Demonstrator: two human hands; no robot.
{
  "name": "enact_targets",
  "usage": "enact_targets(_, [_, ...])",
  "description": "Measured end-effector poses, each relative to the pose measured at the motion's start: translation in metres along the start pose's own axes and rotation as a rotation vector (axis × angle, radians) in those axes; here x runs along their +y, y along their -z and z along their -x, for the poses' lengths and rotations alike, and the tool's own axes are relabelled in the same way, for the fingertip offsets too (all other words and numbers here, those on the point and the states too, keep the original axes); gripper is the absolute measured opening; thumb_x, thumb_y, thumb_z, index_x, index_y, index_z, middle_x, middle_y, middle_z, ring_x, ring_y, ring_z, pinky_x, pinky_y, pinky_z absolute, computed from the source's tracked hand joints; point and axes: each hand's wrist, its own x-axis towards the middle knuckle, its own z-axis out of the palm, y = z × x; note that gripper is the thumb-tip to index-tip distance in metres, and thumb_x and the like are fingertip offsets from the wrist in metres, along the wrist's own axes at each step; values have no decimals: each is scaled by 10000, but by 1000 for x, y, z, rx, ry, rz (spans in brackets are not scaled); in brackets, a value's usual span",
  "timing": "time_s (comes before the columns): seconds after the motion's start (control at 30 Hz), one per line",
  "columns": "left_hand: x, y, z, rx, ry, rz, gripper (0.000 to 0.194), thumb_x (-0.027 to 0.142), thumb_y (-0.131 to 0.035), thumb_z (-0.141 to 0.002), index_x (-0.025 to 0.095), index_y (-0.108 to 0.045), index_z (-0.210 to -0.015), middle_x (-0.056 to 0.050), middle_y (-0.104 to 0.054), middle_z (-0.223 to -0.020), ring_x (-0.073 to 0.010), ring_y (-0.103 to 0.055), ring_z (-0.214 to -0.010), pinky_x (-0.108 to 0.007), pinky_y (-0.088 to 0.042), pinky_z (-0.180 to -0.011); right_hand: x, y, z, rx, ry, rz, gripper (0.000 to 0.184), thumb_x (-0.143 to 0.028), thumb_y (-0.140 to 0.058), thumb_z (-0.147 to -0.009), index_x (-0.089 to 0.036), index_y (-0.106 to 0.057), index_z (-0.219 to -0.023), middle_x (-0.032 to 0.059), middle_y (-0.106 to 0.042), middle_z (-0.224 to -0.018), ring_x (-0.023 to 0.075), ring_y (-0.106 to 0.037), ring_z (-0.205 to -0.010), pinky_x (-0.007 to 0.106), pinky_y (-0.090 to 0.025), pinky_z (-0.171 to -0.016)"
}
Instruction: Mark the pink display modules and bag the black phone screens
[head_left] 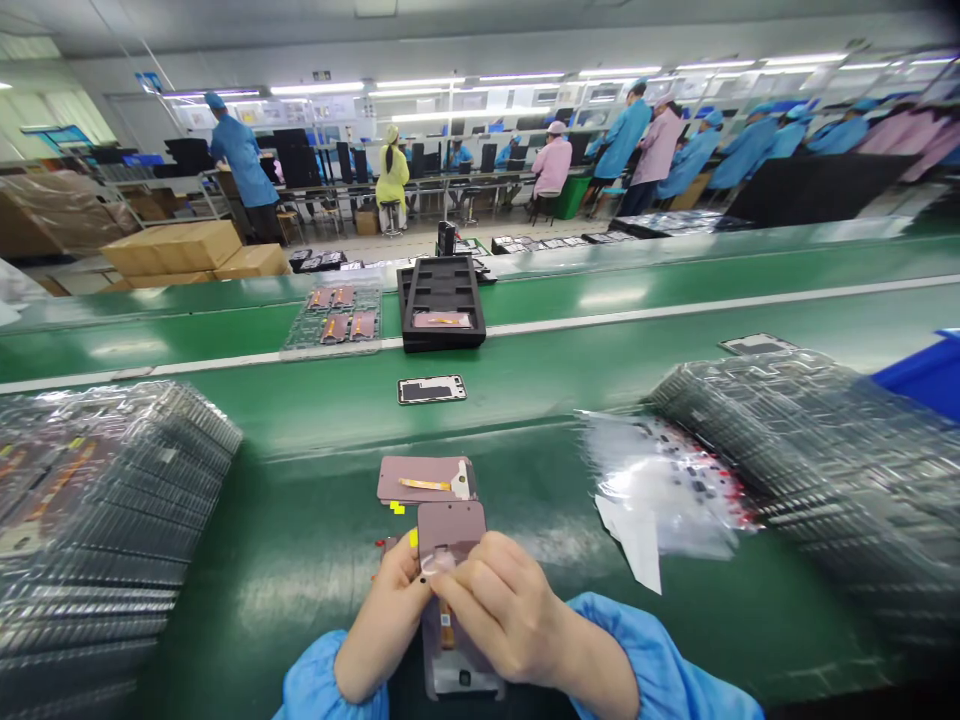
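Observation:
A phone screen panel (pixel 454 522), mauve-grey back up with a flex cable along its middle, is held upright-lengthwise before me. My left hand (pixel 390 610) grips its left edge, thumb and fingers closed on it. Over the panel's middle, my right hand (pixel 502 605) pinches what looks like a small piece of clear film (pixel 440 562) against the surface. The right hand partly hides the cable. Just beyond lies another screen panel (pixel 397 478) with an orange-yellow flex cable, and a small yellow tab (pixel 397 508) beside it. Reddish bits show left of the held panel, mostly hidden.
Stacks of clear plastic trays stand at left (pixel 202 430) and right (pixel 750 400). Clear film sheets (pixel 660 470) lie right of centre. On the green conveyor (pixel 570 350) are a phone frame (pixel 432 389), a black tray (pixel 444 340) and a clear tray (pixel 300 325). Co-workers are far behind.

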Motion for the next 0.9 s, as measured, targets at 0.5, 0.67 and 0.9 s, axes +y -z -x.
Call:
enact_targets(0.5, [30,21,-32,-55,375,133,261,302,-818,-718,118,-718,-874,-48,-703,-729,-154,-627,-630,-233,-487,-586,5,6,-2,-56,149,-102,232,-101,-482,-909,-114,-658,-758,-9,-469,-622,122,-465,-545,285,-439,-557])
enact_targets(0.67, [40,36,-57,132,397,89,238,214,-776,-755,107,-702,-955,-71,-732,-790,-169,-662,-622,-256,-553,-582,3,53,-1,4,125,-231,286,-97,-462,-968,-167,-674,-790,8,-583,-730,117,-625,-761,251,-504,-729])
enact_targets(0.9, [42,52,-74,356,298,75,217,68,-645,-826,122,-649,-1037,-65,-741,-845,-176,-703,-654,-282,-609,-600,78,118,26,573,-771,95,136,-242,-521,-966,-220,-581,-845,7,-597,-787,152,-615,-767,308,-498,-730])
